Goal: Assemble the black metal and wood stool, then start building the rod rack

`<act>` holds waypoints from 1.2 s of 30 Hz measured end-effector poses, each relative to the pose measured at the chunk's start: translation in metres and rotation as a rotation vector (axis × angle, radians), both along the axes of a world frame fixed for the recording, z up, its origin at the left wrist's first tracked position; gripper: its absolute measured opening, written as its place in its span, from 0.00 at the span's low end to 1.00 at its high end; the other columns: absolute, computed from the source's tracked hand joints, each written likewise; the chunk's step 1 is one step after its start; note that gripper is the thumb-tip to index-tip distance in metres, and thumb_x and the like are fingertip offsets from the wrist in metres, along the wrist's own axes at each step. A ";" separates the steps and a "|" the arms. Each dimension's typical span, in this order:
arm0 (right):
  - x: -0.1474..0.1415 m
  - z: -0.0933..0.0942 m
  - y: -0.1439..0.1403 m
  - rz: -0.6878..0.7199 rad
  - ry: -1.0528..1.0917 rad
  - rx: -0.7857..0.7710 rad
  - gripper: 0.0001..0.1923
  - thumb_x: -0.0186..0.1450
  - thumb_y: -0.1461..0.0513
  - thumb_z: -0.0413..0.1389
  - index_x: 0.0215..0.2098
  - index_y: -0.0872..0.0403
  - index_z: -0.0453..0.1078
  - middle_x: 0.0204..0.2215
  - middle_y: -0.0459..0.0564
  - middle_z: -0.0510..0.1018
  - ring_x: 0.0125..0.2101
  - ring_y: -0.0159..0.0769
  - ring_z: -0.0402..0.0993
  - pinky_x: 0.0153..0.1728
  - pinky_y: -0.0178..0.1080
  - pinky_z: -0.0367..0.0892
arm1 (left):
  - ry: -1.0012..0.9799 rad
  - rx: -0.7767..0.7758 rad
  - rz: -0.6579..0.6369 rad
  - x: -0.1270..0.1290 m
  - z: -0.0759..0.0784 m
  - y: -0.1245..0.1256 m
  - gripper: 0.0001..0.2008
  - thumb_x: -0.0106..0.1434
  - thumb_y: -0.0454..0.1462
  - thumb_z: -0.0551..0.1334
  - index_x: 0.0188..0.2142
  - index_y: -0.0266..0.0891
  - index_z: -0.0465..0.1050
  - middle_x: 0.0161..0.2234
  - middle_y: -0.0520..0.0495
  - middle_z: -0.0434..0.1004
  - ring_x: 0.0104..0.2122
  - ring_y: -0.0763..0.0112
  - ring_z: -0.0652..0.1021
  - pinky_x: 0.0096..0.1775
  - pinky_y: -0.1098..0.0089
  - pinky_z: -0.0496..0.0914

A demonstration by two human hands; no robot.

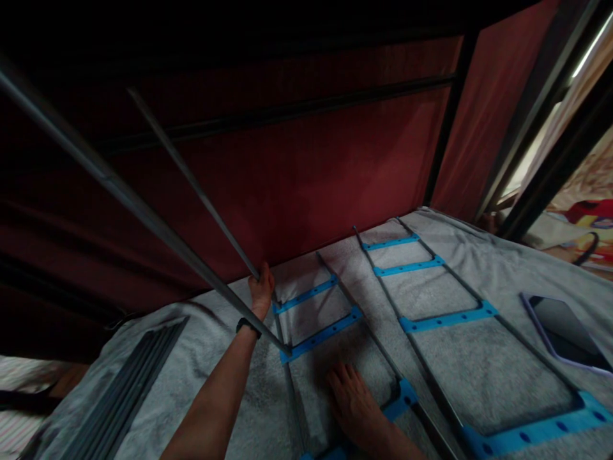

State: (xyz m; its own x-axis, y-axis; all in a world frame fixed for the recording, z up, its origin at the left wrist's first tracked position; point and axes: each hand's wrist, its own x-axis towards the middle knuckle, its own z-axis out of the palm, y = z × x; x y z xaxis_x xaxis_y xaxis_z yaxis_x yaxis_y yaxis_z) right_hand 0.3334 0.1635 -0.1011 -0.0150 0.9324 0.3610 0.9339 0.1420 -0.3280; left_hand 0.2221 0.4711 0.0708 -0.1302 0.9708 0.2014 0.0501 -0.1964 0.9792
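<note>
My left hand (262, 292) is closed around the lower end of a thin grey metal tube (201, 191) that slants up to the left. Closer to the camera, a thicker-looking grey tube (158, 223) slants the same way. Its foot meets the corner of a blue plastic crosspiece (325, 333) and it passes in front of my left wrist. My right hand (352, 396) lies on the grey blanket with fingers stretched out, inside a ladder-like frame of tubes and blue crosspieces. Part of a nearer crosspiece (401, 402) is hidden behind this hand.
A second ladder-like frame with blue crosspieces (450, 316) lies to the right. Several loose grey tubes (127, 390) lie side by side at left on the blanket (211, 358). A phone (565, 329) rests at far right. A red panel (325, 172) with dark bars stands behind.
</note>
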 end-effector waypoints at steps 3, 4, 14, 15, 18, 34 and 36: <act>-0.002 -0.004 0.000 -0.020 -0.007 0.014 0.24 0.65 0.68 0.54 0.59 0.52 0.68 0.57 0.57 0.75 0.56 0.50 0.71 0.54 0.49 0.69 | -0.010 0.023 -0.007 0.000 -0.005 0.001 0.29 0.60 0.59 0.61 0.17 0.45 0.52 0.13 0.58 0.52 0.14 0.79 0.56 0.19 0.72 0.50; -0.002 -0.005 0.000 -0.029 -0.001 0.028 0.24 0.65 0.68 0.54 0.58 0.52 0.68 0.57 0.56 0.75 0.55 0.49 0.71 0.54 0.49 0.69 | -0.003 0.033 -0.011 0.000 -0.007 0.001 0.29 0.59 0.59 0.61 0.16 0.45 0.52 0.13 0.58 0.52 0.14 0.79 0.56 0.19 0.72 0.50; -0.004 -0.002 -0.001 -0.038 -0.005 0.070 0.21 0.66 0.65 0.57 0.57 0.51 0.67 0.56 0.55 0.75 0.54 0.49 0.71 0.54 0.49 0.68 | 0.017 0.063 -0.074 -0.001 -0.013 0.004 0.29 0.61 0.58 0.59 0.16 0.45 0.50 0.14 0.56 0.50 0.16 0.78 0.53 0.20 0.71 0.48; -0.004 -0.002 -0.001 -0.044 -0.008 0.077 0.21 0.66 0.64 0.57 0.57 0.51 0.67 0.56 0.56 0.75 0.54 0.49 0.71 0.54 0.49 0.68 | 0.021 0.061 -0.077 -0.001 -0.014 0.005 0.29 0.61 0.58 0.59 0.16 0.45 0.50 0.14 0.56 0.50 0.16 0.78 0.53 0.20 0.71 0.48; -0.004 -0.003 0.000 -0.039 -0.013 0.089 0.22 0.66 0.65 0.56 0.58 0.52 0.66 0.55 0.56 0.75 0.54 0.48 0.72 0.53 0.48 0.69 | 0.032 0.053 -0.076 -0.002 -0.016 0.007 0.29 0.61 0.58 0.59 0.15 0.45 0.51 0.15 0.55 0.51 0.16 0.77 0.54 0.20 0.70 0.48; 0.009 0.003 0.017 0.058 0.097 -0.040 0.24 0.59 0.73 0.54 0.53 0.52 0.70 0.55 0.56 0.75 0.55 0.45 0.72 0.56 0.47 0.70 | 0.078 0.039 -0.067 -0.008 0.011 -0.005 0.19 0.53 0.48 0.70 0.19 0.41 0.65 0.18 0.53 0.65 0.21 0.73 0.67 0.25 0.71 0.60; 0.009 0.017 0.018 0.083 0.169 -0.050 0.20 0.60 0.73 0.54 0.49 0.52 0.71 0.51 0.55 0.76 0.53 0.42 0.73 0.55 0.44 0.70 | 0.070 0.067 -0.062 -0.015 0.018 -0.011 0.16 0.50 0.44 0.73 0.25 0.40 0.69 0.25 0.51 0.72 0.29 0.71 0.73 0.32 0.70 0.67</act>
State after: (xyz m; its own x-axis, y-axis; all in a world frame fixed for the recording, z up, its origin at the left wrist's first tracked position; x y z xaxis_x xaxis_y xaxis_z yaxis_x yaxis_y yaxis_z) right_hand 0.3423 0.1814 -0.0842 -0.0356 0.9473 0.3183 0.8506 0.1959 -0.4880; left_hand 0.2072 0.4596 0.0885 -0.0537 0.9607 0.2725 0.1040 -0.2660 0.9583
